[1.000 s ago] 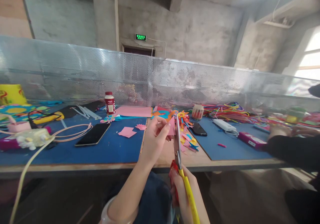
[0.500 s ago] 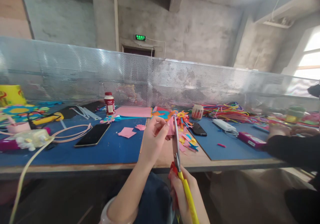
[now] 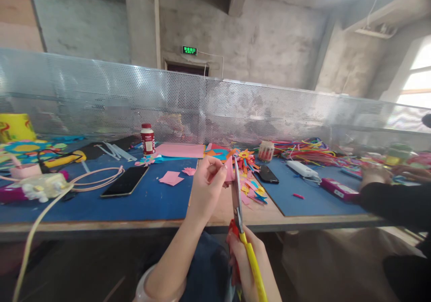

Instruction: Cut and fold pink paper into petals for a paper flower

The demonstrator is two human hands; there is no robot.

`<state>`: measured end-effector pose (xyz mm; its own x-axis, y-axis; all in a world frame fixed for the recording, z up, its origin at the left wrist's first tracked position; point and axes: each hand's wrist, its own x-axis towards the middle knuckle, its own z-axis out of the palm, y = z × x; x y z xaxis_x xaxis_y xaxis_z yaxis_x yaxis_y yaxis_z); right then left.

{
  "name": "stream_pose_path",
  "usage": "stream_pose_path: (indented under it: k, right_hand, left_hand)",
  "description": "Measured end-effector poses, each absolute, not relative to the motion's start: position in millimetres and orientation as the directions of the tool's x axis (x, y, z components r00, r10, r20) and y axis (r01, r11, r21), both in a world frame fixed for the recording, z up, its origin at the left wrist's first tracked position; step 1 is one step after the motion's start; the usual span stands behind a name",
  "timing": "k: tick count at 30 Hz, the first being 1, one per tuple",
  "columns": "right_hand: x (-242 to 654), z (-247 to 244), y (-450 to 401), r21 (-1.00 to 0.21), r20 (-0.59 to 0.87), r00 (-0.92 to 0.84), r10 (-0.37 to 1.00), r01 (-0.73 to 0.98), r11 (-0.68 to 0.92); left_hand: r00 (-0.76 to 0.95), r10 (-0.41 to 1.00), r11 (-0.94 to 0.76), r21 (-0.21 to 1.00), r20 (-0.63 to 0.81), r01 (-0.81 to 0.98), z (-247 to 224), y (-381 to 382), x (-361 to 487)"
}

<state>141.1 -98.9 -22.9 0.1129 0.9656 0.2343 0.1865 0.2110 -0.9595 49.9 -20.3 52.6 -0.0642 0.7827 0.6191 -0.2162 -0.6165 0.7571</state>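
in the head view, the left hand (image 3: 206,183) pinches a small folded-looking piece of pink paper (image 3: 229,169) between thumb and fingertips, above the middle of the surface (image 3: 218,210). the right hand (image 3: 247,248) has its grip closed round the handles of the scissors (image 3: 237,194), nearer the body and a little to the right. the blades' long axis runs from near to far, tips away from the body and leaning slightly left. the paper lies left of the blades, right at their far part, so its right edge meets or almost meets the metal; how far the blades are parted is hard to tell. the left hand is the one on the paper, and its fingers look just beside the blades

the scissors pair shiny, smooth steel with glossy plastic, yellow on one handle and red on the other. the paper is thin and matt, tapering towards its far end. beyond it sits a spiky orange flower (image 3: 248,159), with flat pink, yellow and blue scraps (image 3: 252,193) just on its near side. to the left are pink squares (image 3: 171,178), a flat pink sheet (image 3: 180,151), a rounded bottle (image 3: 147,140) and a dark, glassy phone (image 3: 125,181). a heap of thin, bendy coloured strands (image 3: 305,150) is on the far right, and a co-worker's dark sleeve (image 3: 392,203) reaches in from the right edge
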Motion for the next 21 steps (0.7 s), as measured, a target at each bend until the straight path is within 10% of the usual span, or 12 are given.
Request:
stream_pose_path:
  k: [21]
  right_hand:
    - [142.5,-33.6,-91.5,-0.999,0.051,0.203,0.978,-0.008,0.054]
  left_hand:
    - [-0.117,0.664,-0.736,0.673,0.739,0.071,57.6,-22.6,45.4]
